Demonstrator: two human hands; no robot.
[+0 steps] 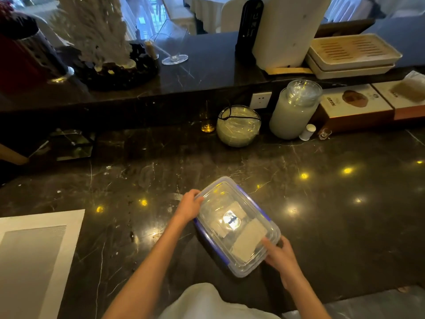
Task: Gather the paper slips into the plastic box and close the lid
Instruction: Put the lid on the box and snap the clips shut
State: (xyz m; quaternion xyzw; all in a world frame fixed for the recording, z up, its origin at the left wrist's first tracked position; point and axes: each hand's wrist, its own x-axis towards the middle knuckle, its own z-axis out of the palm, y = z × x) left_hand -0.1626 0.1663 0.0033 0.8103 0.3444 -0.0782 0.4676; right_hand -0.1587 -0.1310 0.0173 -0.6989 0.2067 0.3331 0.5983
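Observation:
A clear plastic box (255,204) with blue side clips sits on the dark marble counter in the lower middle of the head view, turned diagonally. Its transparent lid (218,199) lies on top of it. Through the lid I see pale paper slips (247,241) lying inside the box. My left hand (190,206) grips the box's far left corner, fingers curled over the rim. My right hand (279,253) holds the near right corner, fingers pressing on the lid's edge.
A white-framed mat (34,254) lies at the left. Behind the box stand a glass bowl (238,126), a tall lidded glass jar (293,111), a small white shaker (307,132) and cardboard boxes (356,107). A raised ledge holds a wine glass (173,49) and trays (351,56).

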